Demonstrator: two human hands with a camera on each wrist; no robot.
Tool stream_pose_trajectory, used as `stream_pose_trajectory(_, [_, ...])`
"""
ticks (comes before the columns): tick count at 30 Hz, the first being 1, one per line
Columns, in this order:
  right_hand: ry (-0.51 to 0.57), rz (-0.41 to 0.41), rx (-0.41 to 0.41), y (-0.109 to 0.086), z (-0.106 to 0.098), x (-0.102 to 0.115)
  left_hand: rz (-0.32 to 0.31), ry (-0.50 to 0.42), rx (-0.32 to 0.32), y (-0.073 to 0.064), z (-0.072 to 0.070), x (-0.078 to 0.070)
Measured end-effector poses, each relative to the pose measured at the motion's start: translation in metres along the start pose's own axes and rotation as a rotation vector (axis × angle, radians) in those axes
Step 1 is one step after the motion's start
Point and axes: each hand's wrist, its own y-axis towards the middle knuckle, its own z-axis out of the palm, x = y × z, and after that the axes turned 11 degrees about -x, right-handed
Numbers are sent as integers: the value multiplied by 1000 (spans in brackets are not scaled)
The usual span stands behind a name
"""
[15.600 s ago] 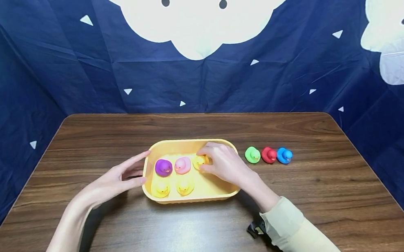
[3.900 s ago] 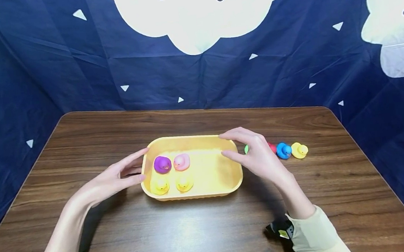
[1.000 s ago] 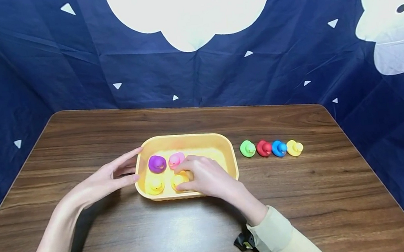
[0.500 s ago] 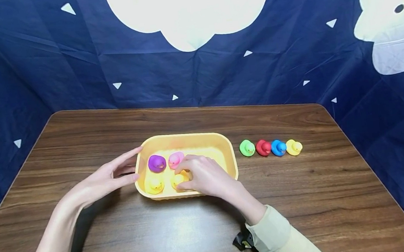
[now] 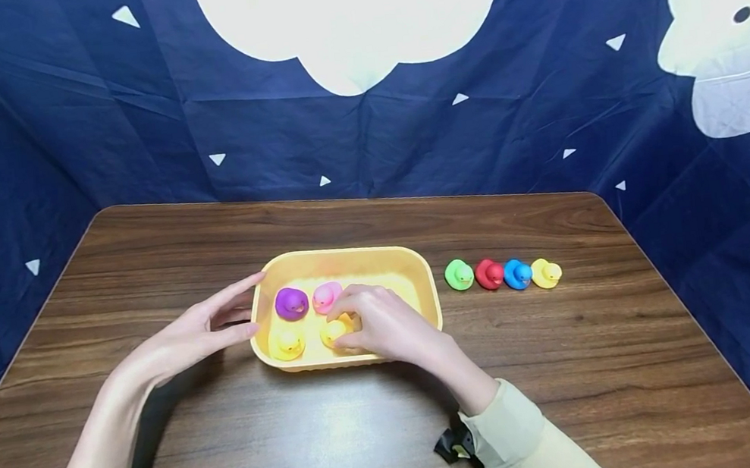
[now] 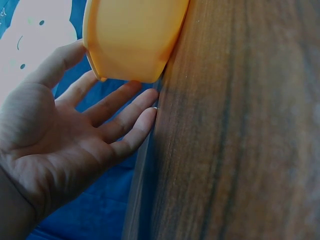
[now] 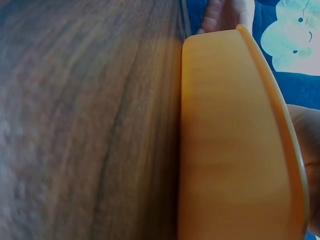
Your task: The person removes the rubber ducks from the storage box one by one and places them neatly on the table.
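A pale yellow plastic tub [image 5: 349,251] stands mid-table. Inside it, a purple rubber duck [image 5: 291,304] and a pink rubber duck [image 5: 324,297] sit at the back, with a yellow rubber duck [image 5: 287,345] at front left. My right hand [image 5: 391,325] reaches in and pinches another yellow duck [image 5: 334,334] between thumb and fingers. My left hand [image 5: 187,339] spreads around the tub's left end. The left wrist view has its extended fingers [image 6: 107,107] against the tub's end wall. In the right wrist view the tub's side [image 7: 230,140] hides the pinched duck.
Right of the tub stands a row of rubber ducks: green [image 5: 459,275], red [image 5: 489,274], blue [image 5: 518,274] and yellow [image 5: 547,273]. The brown wooden table [image 5: 598,332] ends at a dark blue cloth backdrop [image 5: 270,146] with cloud shapes.
The yellow duck earlier in the tub's back row now stands at the right end of the outside row. My right hand came back into the tub; its pinched duck has shifted slightly right.
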Motion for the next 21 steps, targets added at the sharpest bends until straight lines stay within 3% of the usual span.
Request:
stream_pose_trajectory(7, [24, -9, -38, -3, -7, -1, -3, 17, -8, 0, 1, -1])
stream_pose_trajectory(21, [182, 69, -111, -11, -25, -4, -15, 26, -10, 1, 0, 0])
